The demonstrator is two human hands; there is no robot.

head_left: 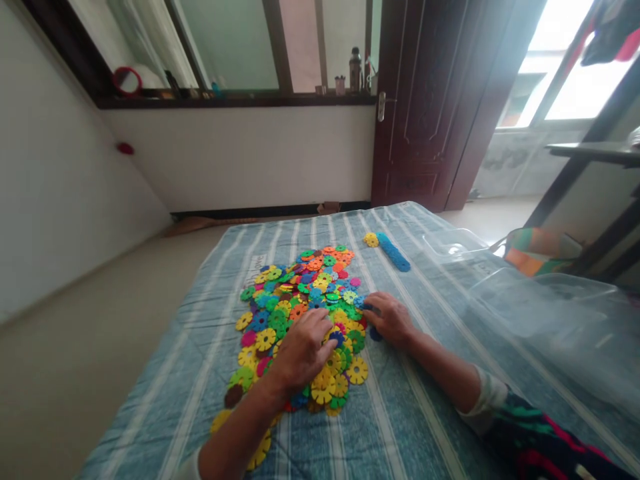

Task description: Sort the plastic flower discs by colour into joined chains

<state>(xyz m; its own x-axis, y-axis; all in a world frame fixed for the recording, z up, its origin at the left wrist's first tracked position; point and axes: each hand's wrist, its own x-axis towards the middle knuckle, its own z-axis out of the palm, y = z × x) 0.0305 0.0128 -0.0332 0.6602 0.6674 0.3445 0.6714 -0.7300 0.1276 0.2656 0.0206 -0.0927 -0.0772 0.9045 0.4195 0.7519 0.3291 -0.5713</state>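
Note:
A spread heap of colourful notched plastic discs, snowflake-shaped building pieces (265, 339), lies on the striped cloth. My left hand (306, 343) rests over the middle of the heap, thumb apart from the fingers and fingertips on the pieces; no piece shows in its grasp. At the right edge of the heap, my right hand (393, 320) has its fingers bent and pressed together at a blue disc (360, 302). Beyond the hands, a row of overlapping blue discs (394, 252) lies flat, with a yellow disc (371, 239) at its far end.
The blue striped cloth (165, 393) covers the bed-like surface. Clear plastic containers (515, 303) stand to the right, near a blurred multicoloured item (543, 250). A dark red door (425, 100) and a window ledge (240, 101) with small objects are at the back.

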